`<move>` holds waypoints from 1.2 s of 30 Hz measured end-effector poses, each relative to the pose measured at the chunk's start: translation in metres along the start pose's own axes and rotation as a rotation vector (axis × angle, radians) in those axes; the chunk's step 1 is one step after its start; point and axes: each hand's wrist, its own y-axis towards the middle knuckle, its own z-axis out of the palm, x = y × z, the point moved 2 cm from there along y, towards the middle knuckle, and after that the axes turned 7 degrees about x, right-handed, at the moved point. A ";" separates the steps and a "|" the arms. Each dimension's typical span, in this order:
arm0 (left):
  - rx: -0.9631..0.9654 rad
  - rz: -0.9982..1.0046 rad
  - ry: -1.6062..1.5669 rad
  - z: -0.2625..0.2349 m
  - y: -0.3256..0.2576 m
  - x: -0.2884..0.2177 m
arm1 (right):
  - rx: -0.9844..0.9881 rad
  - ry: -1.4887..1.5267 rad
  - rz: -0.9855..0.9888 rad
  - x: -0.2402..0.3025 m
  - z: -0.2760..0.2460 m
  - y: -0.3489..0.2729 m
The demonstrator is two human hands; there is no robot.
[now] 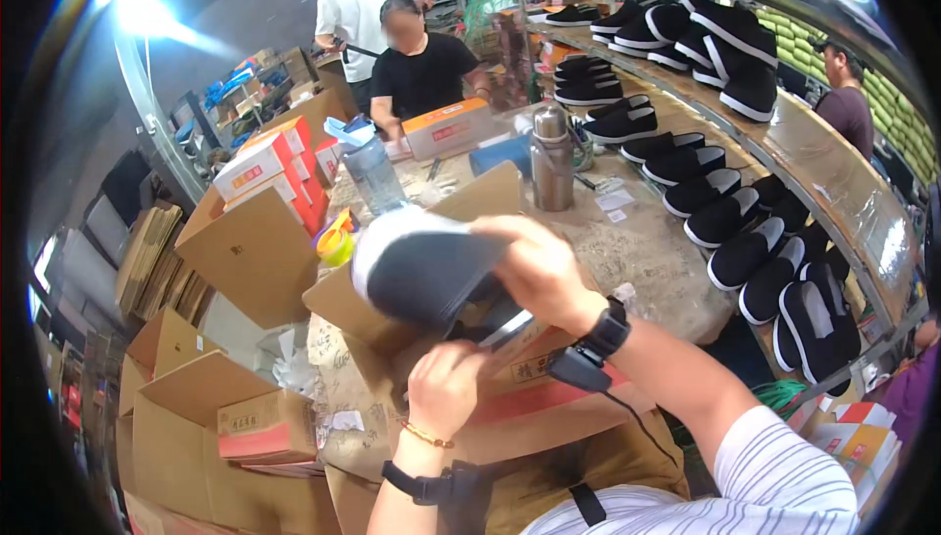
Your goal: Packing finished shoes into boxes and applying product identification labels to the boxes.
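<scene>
Up in front of me is a black slip-on shoe (421, 266) with a white sole, blurred by motion. My right hand (544, 270) grips its right end, with the fingers bent over the edge. Just below it shows a second dark shoe (505, 327) with a white sole edge, partly hidden by the hands. The fingers of my left hand (444, 388) are curled closed at the near end of that second shoe; their tips are hidden. Beneath both hands stands an open cardboard carton (559, 427) with a red band, flaps folded outward.
Black shoes (686, 163) line the rack at right. On the table (627, 251) stand a steel flask (554, 163), a water jug (372, 172) and a tape roll (336, 241). Open cartons (176, 427) crowd the left. Across the table, a person in black handles an orange-and-white shoebox (448, 130).
</scene>
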 end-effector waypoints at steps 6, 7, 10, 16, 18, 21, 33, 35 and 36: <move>-0.294 -0.438 0.024 -0.069 -0.044 0.070 | -0.216 0.572 0.643 -0.068 -0.017 -0.031; -0.341 -0.585 -0.143 -0.062 -0.047 0.086 | -0.196 0.555 0.741 -0.085 -0.026 -0.032; -0.414 -0.937 -1.155 -0.011 -0.042 0.101 | 0.107 0.147 0.734 -0.131 0.006 -0.083; -0.374 -0.583 -0.394 0.000 -0.048 0.098 | 0.488 -0.009 0.912 -0.100 0.027 -0.071; -0.279 -0.455 -0.194 -0.017 -0.064 0.102 | 0.364 0.232 0.700 -0.134 0.001 -0.076; -0.185 -0.382 0.055 -0.033 -0.051 0.086 | 0.201 0.220 0.738 -0.140 -0.026 -0.045; 0.937 -0.531 0.132 -0.045 0.020 0.059 | 1.185 -0.008 0.070 -0.089 0.028 -0.015; 0.902 -0.523 0.131 -0.037 0.006 0.060 | 1.118 0.003 0.028 -0.086 0.026 -0.014; 0.772 -0.485 0.227 -0.029 -0.005 0.056 | 1.014 -0.074 -0.039 -0.081 0.027 -0.022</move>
